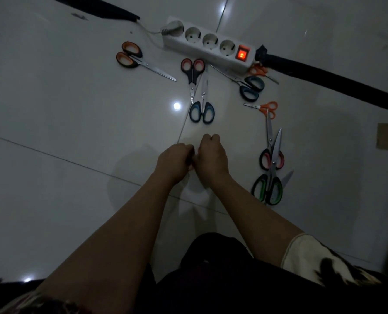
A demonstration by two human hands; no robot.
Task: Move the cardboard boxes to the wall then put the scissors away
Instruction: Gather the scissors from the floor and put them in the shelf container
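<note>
scissors [192,77] near left hand [175,163], right hand [212,160]

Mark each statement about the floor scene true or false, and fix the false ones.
1. The switch on the power strip glows red. True.
2. A plug sits in the socket nearest the switch. False: the plug is in the socket farthest from it.
3. The green scissors lie on the person's right. True.
4. A hand holds the orange-and-black scissors. False: they lie on the floor, apart from the left hand and the right hand.
</note>
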